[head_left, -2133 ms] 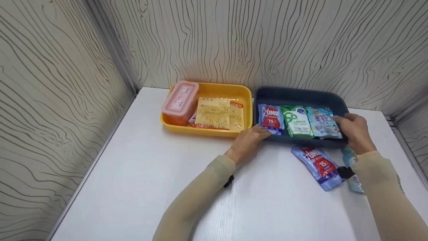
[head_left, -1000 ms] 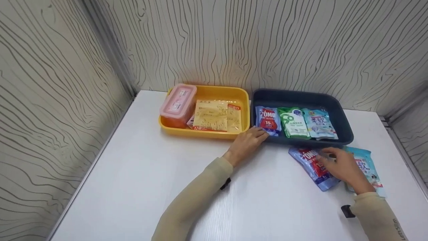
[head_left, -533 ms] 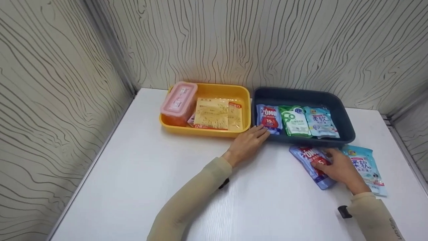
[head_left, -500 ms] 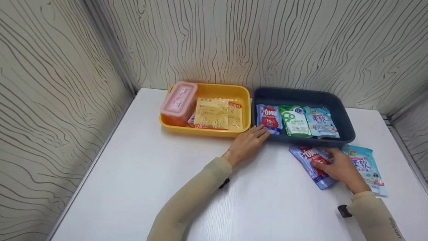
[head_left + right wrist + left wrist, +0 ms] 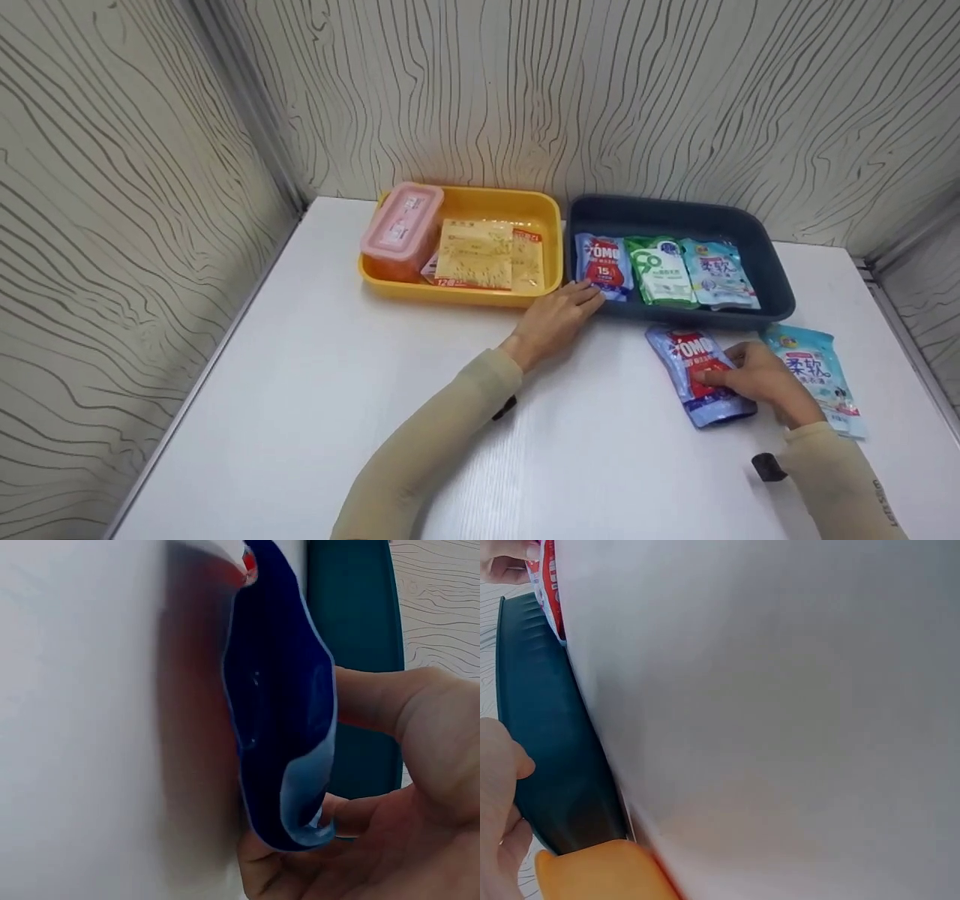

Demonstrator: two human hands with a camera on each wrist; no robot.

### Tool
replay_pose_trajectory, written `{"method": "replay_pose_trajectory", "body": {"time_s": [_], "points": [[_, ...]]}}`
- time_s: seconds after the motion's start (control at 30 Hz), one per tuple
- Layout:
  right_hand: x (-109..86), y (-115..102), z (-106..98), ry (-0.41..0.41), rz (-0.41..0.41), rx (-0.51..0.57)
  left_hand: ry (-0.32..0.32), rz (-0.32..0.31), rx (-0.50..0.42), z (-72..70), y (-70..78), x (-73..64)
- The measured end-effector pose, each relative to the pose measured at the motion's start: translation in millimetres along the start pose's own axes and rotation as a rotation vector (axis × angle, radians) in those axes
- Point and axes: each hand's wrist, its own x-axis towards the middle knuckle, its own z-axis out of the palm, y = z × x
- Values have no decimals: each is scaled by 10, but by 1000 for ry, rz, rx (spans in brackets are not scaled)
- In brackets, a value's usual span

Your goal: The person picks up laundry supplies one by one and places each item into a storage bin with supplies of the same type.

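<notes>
My right hand [image 5: 757, 377] grips a purple-blue OMO laundry detergent pouch [image 5: 688, 352] with a red label, thumb on its front face. In the right wrist view the pouch's dark blue bottom [image 5: 277, 682] faces the camera, between thumb and fingers of the right hand [image 5: 420, 765]. My left hand [image 5: 555, 319] holds the front-left rim of a dark blue bin [image 5: 776, 277]; in the left wrist view the thumb lies on its outer wall [image 5: 555, 735]. Inside the bin lie an OMO pouch [image 5: 604, 262], a green-and-white pouch [image 5: 664, 274] and a light blue pouch [image 5: 720, 277], side by side.
Another light blue pouch [image 5: 814, 371] lies on the white table [image 5: 600, 465], partly behind the right hand. A yellow bin [image 5: 465, 298] stands left of the dark one, with a pink-lidded box [image 5: 403, 221] and flat beige packets [image 5: 476, 255]. Patterned walls close the back and sides.
The right hand left the dark bin's right side and moved down to the OMO pouch on the table. It has taken hold of the pouch and turned it more upright. The left hand stays put.
</notes>
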Motion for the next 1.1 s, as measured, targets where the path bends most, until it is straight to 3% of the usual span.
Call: {"method": "replay_pose_trajectory", "body": {"time_s": [0.4,0.77,1.1], "points": [[-52,91,-4,-46,5,-13,13,-49,-60,43,28,-18],[-14,251,18,-131,-52,155,1,-59,-103,36,36,-5],[-77,331,1,-141,-86,358,56,-59,-127,34,25,1]]}}
